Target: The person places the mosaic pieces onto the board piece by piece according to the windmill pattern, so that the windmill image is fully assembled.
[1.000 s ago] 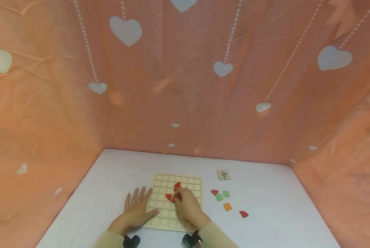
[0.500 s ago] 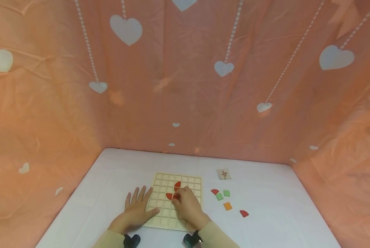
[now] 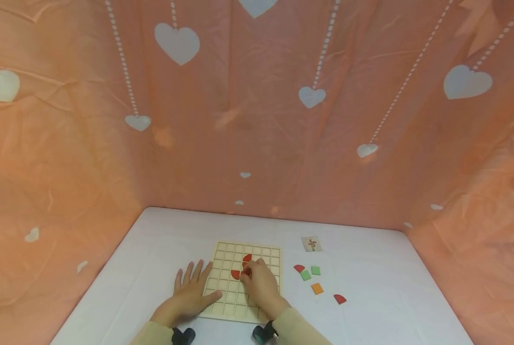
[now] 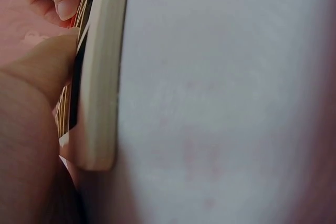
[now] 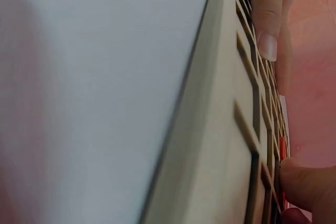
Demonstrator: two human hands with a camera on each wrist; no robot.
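Note:
A square wooden grid board (image 3: 228, 309) lies on the white table. My left hand (image 3: 188, 294) spreads its fingers along the board's left side, with the thumb resting on the grid. Over the middle of the board, my right hand (image 3: 263, 287) has its fingers curled down and pinches a red quarter-circle piece (image 5: 282, 148), mostly hidden by the fingers in the head view. Just left of those fingertips another red quarter-circle (image 3: 235, 275) sits in a cell. More red pieces (image 3: 247, 258) show above them, partly covered by the hand.
Right of the board lie loose tiles: a red quarter-circle (image 3: 299, 268), green squares (image 3: 315, 270), an orange square (image 3: 317, 288) and another red quarter-circle (image 3: 339, 299). Behind them is a small card (image 3: 312, 244) with a grid pattern. An orange curtain (image 3: 265, 143) encloses the table.
The right fingertips have shifted slightly at the same spot, and the red piece under them now sits closer in line with its left neighbour. The left hand stays put.

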